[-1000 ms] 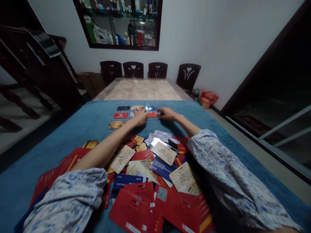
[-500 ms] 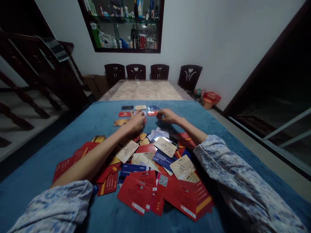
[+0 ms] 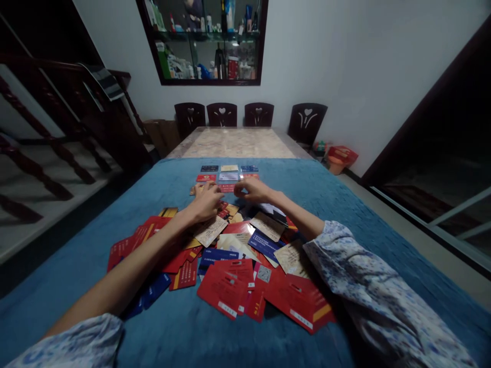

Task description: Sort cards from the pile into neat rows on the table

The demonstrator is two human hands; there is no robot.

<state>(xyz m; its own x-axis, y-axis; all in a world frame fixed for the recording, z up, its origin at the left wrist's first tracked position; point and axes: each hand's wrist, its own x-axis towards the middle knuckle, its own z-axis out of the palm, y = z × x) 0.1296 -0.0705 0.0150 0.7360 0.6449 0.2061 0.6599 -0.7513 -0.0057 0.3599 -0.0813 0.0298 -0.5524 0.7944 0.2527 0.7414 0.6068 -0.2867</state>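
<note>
My left hand (image 3: 207,200) and my right hand (image 3: 252,189) meet over the blue cloth (image 3: 326,194), just beyond a loose pile of cards (image 3: 233,255). Between their fingertips lies a small red card (image 3: 227,187), pinched at its left end by the left hand and at its right end by the right. A gold card (image 3: 193,190) peeks out to the left of the left hand. Farther off, cards lie in neat rows: a dark card (image 3: 209,168), a beige card (image 3: 229,167) and a blue card (image 3: 249,168), then a red card (image 3: 206,178) and a pale card (image 3: 229,176).
The pile holds several red, blue and beige cards, spread from near my elbows to my wrists. A bare marble tabletop (image 3: 238,143) lies beyond the cloth, with dark chairs (image 3: 259,114) at its far end. A stair railing (image 3: 57,138) stands left, and a red basin (image 3: 340,156) sits on the floor at right.
Both hands have drawn back toward me from the second row, leaving a red card there. They now hold another red card one row nearer. The view has shifted back.
</note>
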